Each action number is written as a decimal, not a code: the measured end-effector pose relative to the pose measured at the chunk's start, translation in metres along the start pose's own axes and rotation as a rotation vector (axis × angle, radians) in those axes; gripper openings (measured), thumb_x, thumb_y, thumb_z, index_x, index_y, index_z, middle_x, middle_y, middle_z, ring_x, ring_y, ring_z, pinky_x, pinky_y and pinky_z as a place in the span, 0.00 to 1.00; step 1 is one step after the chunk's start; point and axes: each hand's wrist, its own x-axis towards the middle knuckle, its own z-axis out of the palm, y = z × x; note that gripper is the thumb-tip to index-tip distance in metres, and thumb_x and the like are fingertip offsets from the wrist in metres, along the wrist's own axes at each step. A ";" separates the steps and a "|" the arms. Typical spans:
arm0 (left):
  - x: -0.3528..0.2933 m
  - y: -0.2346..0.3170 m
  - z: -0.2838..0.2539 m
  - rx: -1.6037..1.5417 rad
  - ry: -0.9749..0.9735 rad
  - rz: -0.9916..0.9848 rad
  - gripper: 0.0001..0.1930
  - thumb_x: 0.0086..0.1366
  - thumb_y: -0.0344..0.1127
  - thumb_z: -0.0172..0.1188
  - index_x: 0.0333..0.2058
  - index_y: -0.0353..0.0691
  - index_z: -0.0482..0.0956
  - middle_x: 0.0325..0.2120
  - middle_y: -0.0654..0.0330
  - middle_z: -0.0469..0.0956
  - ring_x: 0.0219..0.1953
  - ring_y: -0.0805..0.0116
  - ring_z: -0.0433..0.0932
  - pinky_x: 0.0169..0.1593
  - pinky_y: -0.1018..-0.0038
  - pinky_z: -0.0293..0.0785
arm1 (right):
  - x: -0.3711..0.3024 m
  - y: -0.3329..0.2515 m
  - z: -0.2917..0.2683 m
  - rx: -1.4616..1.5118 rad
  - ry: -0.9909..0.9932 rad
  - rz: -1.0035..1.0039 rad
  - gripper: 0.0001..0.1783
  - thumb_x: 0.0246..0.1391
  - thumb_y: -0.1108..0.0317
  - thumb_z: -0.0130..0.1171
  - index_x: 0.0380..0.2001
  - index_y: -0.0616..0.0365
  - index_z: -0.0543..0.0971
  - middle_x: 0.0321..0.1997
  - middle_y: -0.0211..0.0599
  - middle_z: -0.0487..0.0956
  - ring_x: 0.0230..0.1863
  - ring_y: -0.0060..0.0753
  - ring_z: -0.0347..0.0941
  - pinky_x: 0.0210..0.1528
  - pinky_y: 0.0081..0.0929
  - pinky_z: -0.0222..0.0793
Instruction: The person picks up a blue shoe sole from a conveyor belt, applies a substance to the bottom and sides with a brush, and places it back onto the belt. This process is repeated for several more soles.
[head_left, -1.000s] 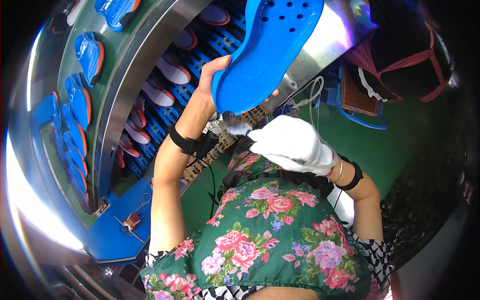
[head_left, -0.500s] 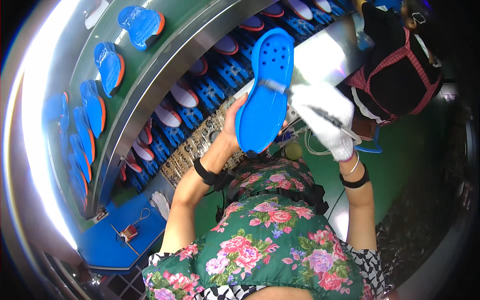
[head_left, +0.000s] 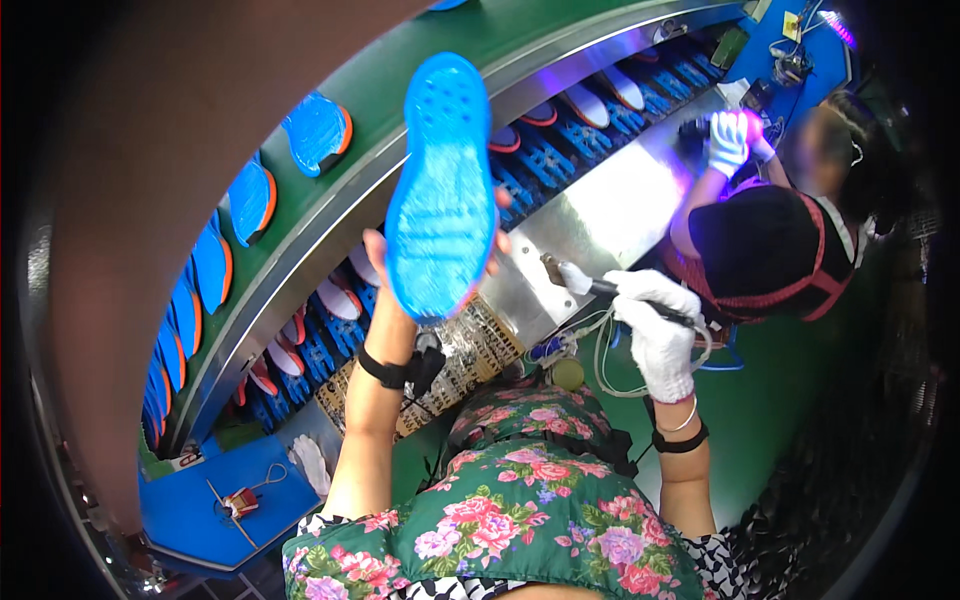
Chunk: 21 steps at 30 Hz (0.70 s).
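My left hand [head_left: 376, 256] holds a blue shoe sole [head_left: 441, 190] upright from behind, thumb on one side and fingertips on the other. The sole's face looks wet and glossy, with small holes at its far end and ridges across the middle. In a white knit glove, my right hand [head_left: 657, 335] is closed round the black handle of a brush [head_left: 573, 278]. Its tip points left, apart from the sole, over a metal plate [head_left: 520, 305]. A thin pale tube [head_left: 603, 362] loops by the gloved hand.
Several blue soles with orange edges [head_left: 320, 133] lie on a curved green conveyor [head_left: 375, 95]. Beyond its metal rim, shoe parts [head_left: 585, 104] sit in blue holders. A co-worker [head_left: 765, 245] works at the right. A blue side table [head_left: 190, 500] stands lower left. A blurred brown shape [head_left: 220, 90] covers the upper left.
The brush has come off the sole, and my right hand has drawn back downward. My left hand has moved the sole leftward. The view has shifted, showing more of the co-worker.
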 end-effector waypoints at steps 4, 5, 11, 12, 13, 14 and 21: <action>0.052 0.058 -0.003 -0.237 0.296 0.250 0.55 0.64 0.78 0.47 0.71 0.32 0.54 0.67 0.33 0.58 0.63 0.32 0.66 0.62 0.44 0.73 | -0.009 0.031 0.005 -0.109 -0.018 0.101 0.08 0.52 0.83 0.64 0.36 0.68 0.85 0.37 0.42 0.86 0.38 0.29 0.83 0.44 0.25 0.78; 0.064 0.064 -0.005 -0.269 0.431 0.362 0.51 0.68 0.77 0.41 0.70 0.33 0.56 0.68 0.33 0.56 0.66 0.33 0.63 0.61 0.44 0.74 | -0.012 0.041 0.005 -0.062 -0.019 0.154 0.10 0.51 0.85 0.63 0.37 0.68 0.85 0.42 0.47 0.87 0.42 0.33 0.84 0.49 0.27 0.78; 0.069 0.106 -0.039 -0.662 0.455 0.325 0.48 0.70 0.71 0.46 0.70 0.32 0.55 0.70 0.33 0.49 0.64 0.39 0.63 0.60 0.51 0.75 | -0.022 0.067 0.013 -0.126 -0.022 0.132 0.05 0.52 0.75 0.70 0.33 0.64 0.86 0.29 0.30 0.85 0.31 0.17 0.78 0.35 0.20 0.72; 0.074 0.115 -0.044 -0.610 0.474 0.362 0.48 0.70 0.70 0.48 0.70 0.32 0.55 0.69 0.34 0.51 0.65 0.39 0.62 0.61 0.51 0.74 | -0.024 0.072 0.014 -0.111 -0.022 0.140 0.06 0.52 0.76 0.70 0.34 0.64 0.87 0.29 0.30 0.85 0.31 0.18 0.78 0.35 0.20 0.72; 0.078 0.122 -0.049 -0.557 0.493 0.401 0.48 0.69 0.70 0.50 0.70 0.31 0.56 0.69 0.35 0.52 0.67 0.40 0.61 0.62 0.52 0.74 | -0.025 0.076 0.016 -0.096 -0.024 0.148 0.06 0.52 0.76 0.70 0.34 0.64 0.87 0.30 0.30 0.85 0.32 0.18 0.79 0.36 0.20 0.73; 0.074 0.124 -0.053 -0.551 0.482 0.405 0.48 0.69 0.70 0.50 0.70 0.31 0.56 0.69 0.35 0.52 0.67 0.40 0.61 0.62 0.52 0.74 | -0.027 0.081 0.019 -0.095 -0.017 0.162 0.06 0.52 0.76 0.71 0.34 0.64 0.87 0.30 0.30 0.85 0.33 0.18 0.79 0.36 0.20 0.73; 0.102 0.033 -0.016 -0.243 0.468 0.507 0.55 0.70 0.73 0.44 0.74 0.31 0.38 0.71 0.36 0.56 0.71 0.38 0.60 0.69 0.53 0.65 | -0.036 0.095 0.014 -0.055 -0.050 0.151 0.08 0.51 0.78 0.69 0.37 0.65 0.88 0.39 0.37 0.88 0.39 0.24 0.82 0.45 0.22 0.76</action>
